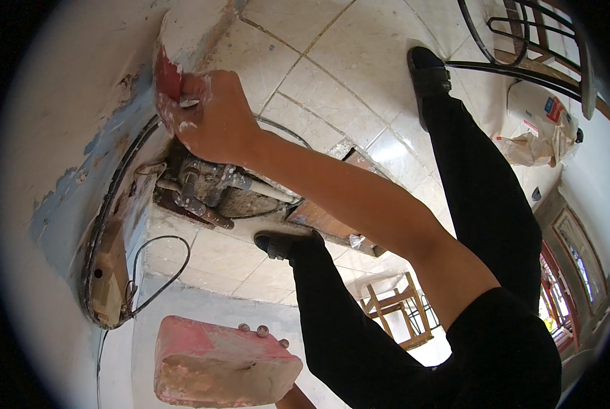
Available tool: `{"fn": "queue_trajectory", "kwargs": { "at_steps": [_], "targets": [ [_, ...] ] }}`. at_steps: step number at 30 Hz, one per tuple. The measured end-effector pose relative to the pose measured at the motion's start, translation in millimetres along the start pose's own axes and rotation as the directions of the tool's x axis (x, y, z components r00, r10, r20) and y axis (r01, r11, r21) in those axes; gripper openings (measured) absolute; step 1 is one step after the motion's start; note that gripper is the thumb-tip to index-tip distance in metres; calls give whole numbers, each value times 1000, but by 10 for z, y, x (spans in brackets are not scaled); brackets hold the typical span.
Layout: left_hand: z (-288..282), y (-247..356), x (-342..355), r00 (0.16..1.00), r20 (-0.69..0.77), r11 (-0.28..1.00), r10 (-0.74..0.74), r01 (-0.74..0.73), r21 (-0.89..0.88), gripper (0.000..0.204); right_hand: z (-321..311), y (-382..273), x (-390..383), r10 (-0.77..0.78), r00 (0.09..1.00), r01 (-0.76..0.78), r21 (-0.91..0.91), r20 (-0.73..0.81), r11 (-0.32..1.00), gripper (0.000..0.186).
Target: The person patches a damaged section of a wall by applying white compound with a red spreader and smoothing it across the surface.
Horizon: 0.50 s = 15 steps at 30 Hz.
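My right hand (216,119), smeared with white, reaches out at the upper left. Its fingers pinch a red plastic putty scraper (169,75) with white filler on it, held against the pale wall (107,61) near its bottom edge. At the lower left, my left hand (263,332) grips a pink plastic tub (230,346) coated with dried plaster; only its fingertips show over the rim, and the tub hides the rest. Patches of blue paint (73,194) show through the wall around the scraper.
Below my right hand, pipes and a dirty pump (206,180) sit in a floor opening, beside a brown board (325,211). A black cable (107,198) runs along the wall past a cardboard piece (110,273). Chairs (400,310) and a white bucket (533,109) stand farther off.
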<state>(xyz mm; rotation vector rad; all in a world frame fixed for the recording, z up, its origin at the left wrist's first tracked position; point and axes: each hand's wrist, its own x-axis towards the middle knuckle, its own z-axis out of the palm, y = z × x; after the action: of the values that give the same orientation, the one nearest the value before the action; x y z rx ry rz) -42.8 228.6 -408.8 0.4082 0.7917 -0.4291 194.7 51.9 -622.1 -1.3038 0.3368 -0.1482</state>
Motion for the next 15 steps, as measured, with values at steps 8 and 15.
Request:
{"fn": "queue_trajectory", "kwargs": {
  "at_steps": [8, 15],
  "targets": [
    [-14, 5, -106, 998, -40, 996, 48, -50, -73, 62, -241, -439, -264, 104, 989, -98, 60, -108, 993, 8],
    [2, -59, -157, 999, -26, 995, 40, -43, -94, 63, -248, 114, 343, -87, 952, -19, -340, -293, 940, 11]
  ]
}}
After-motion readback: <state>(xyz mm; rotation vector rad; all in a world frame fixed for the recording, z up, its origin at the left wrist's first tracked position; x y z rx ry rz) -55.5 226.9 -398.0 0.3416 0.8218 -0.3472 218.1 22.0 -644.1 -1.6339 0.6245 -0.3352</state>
